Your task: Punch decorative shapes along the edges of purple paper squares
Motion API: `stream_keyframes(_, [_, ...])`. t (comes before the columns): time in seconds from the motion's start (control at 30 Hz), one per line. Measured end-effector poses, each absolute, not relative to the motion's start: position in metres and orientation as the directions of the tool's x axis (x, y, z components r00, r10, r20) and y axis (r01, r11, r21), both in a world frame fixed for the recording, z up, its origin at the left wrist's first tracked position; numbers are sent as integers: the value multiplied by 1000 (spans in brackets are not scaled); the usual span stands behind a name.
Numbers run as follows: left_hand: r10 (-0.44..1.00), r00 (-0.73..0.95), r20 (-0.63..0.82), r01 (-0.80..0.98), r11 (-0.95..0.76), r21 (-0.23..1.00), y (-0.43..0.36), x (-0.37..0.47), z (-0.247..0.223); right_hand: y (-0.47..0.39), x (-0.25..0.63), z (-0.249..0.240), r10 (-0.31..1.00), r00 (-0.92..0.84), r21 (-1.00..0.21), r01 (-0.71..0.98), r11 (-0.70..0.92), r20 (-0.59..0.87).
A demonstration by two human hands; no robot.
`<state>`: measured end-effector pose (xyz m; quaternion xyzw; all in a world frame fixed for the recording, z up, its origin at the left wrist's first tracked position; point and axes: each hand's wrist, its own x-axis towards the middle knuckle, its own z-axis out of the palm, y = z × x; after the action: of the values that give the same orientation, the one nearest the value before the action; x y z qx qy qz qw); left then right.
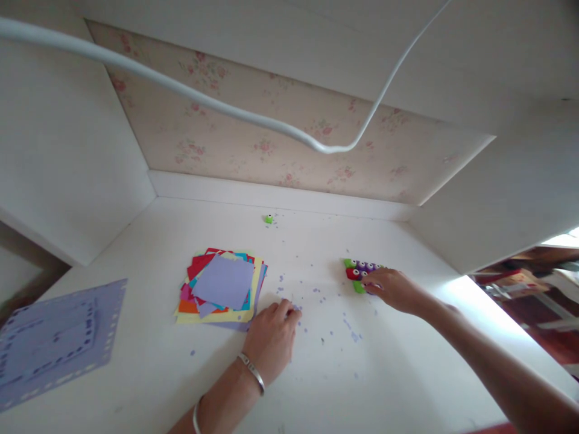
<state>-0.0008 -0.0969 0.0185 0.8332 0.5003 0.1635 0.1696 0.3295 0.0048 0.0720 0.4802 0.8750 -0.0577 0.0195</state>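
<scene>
My left hand (pixel 274 334) rests on the white tabletop just right of a stack of coloured paper sheets (pixel 226 281). Its fingers are curled and closed, and whatever they may hold is hidden. A purple sheet lies on top of the stack, over yellow, red, orange and blue ones. At the right, my right hand (pixel 386 289) reaches down with its fingers closed at a tight group of small green, red and purple pieces with eye-like spots (pixel 356 273). The fingertips cover part of the group, so what they grip is hidden.
A purple sheet with punched holes (pixel 106 337) lies at the left. One small green eyed piece (pixel 268 219) stands near the back wall. Purple paper bits (pixel 351 330) are scattered about the tabletop. A white cable (pixel 253 118) hangs across the view above; white panels flank the desk.
</scene>
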Motion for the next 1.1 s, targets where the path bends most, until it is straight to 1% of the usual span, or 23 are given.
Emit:
stream_keyframes(0.13, [884, 462, 76, 782, -447, 435, -97, -2, 19, 13, 307, 86, 833, -538, -126, 842, 524, -131])
stream_keyframes(0.2, [883, 463, 75, 782, -447, 436, -96, -3, 20, 24, 285, 97, 836, -522, -185, 850, 493, -171])
stream_keyframes(0.27, [884, 461, 76, 780, -444, 441, -96, -4, 20, 41, 256, 105, 864, -487, -243, 860, 449, -129])
stream_keyframes(0.3, [885, 459, 76, 780, -442, 443, -96, -4, 20, 52, 239, 107, 874, -481, -246, 857, 452, -67])
stream_keyframes(0.37, [888, 454, 75, 782, -437, 445, -96, -4, 20, 78, 203, 106, 869, -495, -223, 845, 485, 17])
stream_keyframes(0.4, [889, 453, 74, 781, -435, 447, -96, -4, 19, 92, 185, 104, 868, -496, -185, 851, 492, 24])
stream_keyframes(0.43, [889, 452, 75, 780, -434, 451, -95, -4, 19, 106, 168, 99, 868, -496, -131, 860, 494, 16])
stream_keyframes(0.47, [889, 451, 76, 777, -433, 458, -95, -4, 18, 119, 152, 94, 870, -492, -107, 865, 491, 19])
stream_keyframes(0.6, [893, 442, 83, 759, -422, 495, -94, -6, 17, 163, 105, 73, 882, -471, -41, 881, 471, 21])
stream_keyframes(0.73, [896, 433, 98, 740, -416, 529, -93, -6, 15, 187, 88, 61, 899, -438, 16, 899, 437, 9])
stream_keyframes(0.9, [901, 416, 125, 730, -413, 545, -92, -6, 12, 200, 86, 58, 892, -453, 43, 891, 453, -4])
stream_keyframes(1.1, [900, 418, 123, 725, -412, 553, -92, -7, 12, 200, 83, 54, 889, -458, 19, 889, 458, 7])
